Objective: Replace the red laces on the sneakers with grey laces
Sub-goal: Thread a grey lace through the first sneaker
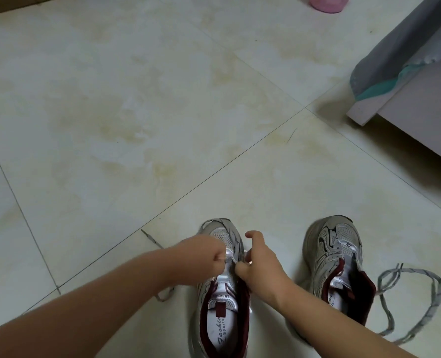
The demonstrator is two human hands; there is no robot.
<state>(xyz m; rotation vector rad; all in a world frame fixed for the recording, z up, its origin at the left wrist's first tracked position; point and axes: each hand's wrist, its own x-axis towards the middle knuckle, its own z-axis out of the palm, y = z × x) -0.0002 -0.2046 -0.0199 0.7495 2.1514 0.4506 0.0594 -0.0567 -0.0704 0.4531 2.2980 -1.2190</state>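
Observation:
Two silver-grey sneakers with dark red lining stand on the tiled floor, toes pointing away from me. Over the eyelets of the left sneaker point(220, 303) my left hand point(203, 257) is curled and pinches a grey lace point(160, 248) that trails off to the left across the floor. My right hand point(259, 264) pinches at the eyelets on the other side, its index finger raised. The right sneaker point(335, 264) stands apart with no lace in it. A second grey lace point(410, 295) lies looped on the floor to its right. No red lace is visible.
A bed corner point(405, 99) with grey and teal bedding juts in at the upper right. A pink object point(327, 2) sits at the top edge. A brown board point(20, 3) runs along the top left. Pale floor tiles point(136, 112) spread ahead.

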